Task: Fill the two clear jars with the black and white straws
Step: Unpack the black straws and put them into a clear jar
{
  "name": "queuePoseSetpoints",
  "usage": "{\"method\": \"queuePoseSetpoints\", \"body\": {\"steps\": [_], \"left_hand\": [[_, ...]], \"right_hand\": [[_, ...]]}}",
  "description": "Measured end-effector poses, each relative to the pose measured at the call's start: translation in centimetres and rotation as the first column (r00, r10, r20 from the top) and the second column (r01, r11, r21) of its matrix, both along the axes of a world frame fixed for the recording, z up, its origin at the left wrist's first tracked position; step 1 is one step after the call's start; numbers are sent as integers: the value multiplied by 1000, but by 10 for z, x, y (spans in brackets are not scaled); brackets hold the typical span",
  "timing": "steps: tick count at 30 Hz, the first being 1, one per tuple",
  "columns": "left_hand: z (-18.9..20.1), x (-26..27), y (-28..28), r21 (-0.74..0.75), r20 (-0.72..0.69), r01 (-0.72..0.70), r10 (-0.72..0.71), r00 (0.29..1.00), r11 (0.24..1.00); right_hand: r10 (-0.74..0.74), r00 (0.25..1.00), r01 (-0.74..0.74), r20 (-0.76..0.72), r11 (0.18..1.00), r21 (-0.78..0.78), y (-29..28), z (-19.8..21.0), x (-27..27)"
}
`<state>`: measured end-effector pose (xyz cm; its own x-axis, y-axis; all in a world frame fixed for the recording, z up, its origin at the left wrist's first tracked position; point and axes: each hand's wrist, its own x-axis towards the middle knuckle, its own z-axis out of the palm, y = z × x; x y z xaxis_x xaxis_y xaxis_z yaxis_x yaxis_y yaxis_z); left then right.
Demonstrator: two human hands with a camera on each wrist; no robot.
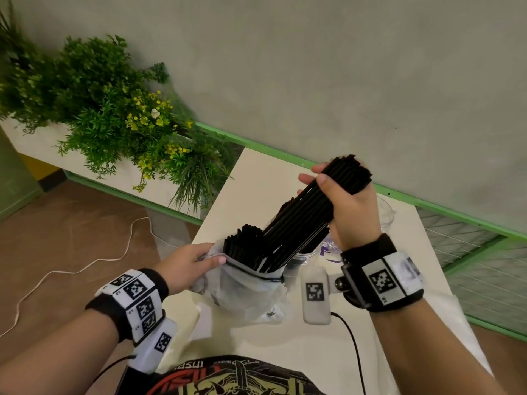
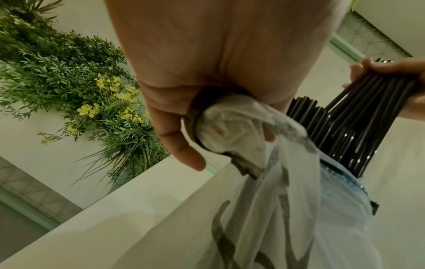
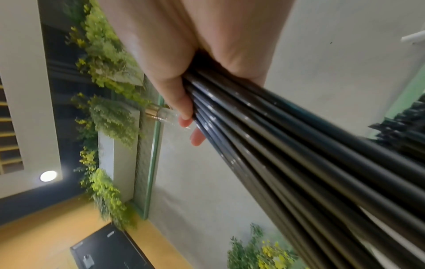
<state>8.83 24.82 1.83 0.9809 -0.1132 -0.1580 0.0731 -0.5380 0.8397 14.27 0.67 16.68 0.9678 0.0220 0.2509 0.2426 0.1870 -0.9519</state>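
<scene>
Tightly, right hand (image 1: 346, 208) gripping black straws (image 1: 308, 212), left hand (image 1: 186, 266) pinching bag (image 1: 251, 292)

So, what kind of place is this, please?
Probably a café or a similar indoor public space, though I cannot be certain: a planter of artificial-looking greenery with yellow flowers along a plain grey wall, a small white table, and bulk black straws.

Little here can be read. The person's dark shirt (image 1: 236, 377) carries pale lettering along its top edge, seen upside down — roughly "INSUI", not certain. A purple label (image 1: 328, 248) behind the straws shows letters too hidden to make out. The wrist bands (image 1: 382, 279) bear black-and-white square code markers with tiny characters beside them — too small to read.
</scene>
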Motion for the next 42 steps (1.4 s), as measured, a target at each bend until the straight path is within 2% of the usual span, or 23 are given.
{"method": "queuePoseSetpoints", "body": {"steps": [5, 11, 17, 21, 26, 33, 36, 42], "left_hand": [[0, 3, 0, 16, 5, 11, -11, 1000, 1000], [-4, 6, 2, 8, 7, 43, -43, 999, 999], [-11, 7, 9, 3, 2, 52, -52, 999, 999], [-14, 6, 11, 2, 6, 49, -49, 999, 999], [-15, 6, 10, -6, 19, 59, -59, 998, 998], [-13, 4, 10, -23, -4, 58, -58, 998, 998], [-14, 2, 11, -26, -6, 54, -54, 999, 998], [-14, 1, 12, -17, 0, 36, -36, 999, 999]], "right_hand": [[-27, 999, 22, 45, 995, 96, -12, 22, 7], [-2, 999, 0, 44, 998, 63, -12, 23, 4], [-112, 987, 98, 112, 987, 130, -32, 40, 11], [-169, 972, 155, 162, 983, 95, -49, 43, 13], [-163, 978, 165, 127, 986, -9, -48, 27, 19], [-166, 978, 174, 127, 983, -61, -27, 4, 33], [-128, 988, 140, 83, 978, -157, -18, -17, 33], [-111, 993, 104, -32, 980, -168, -14, -55, 27]]}}
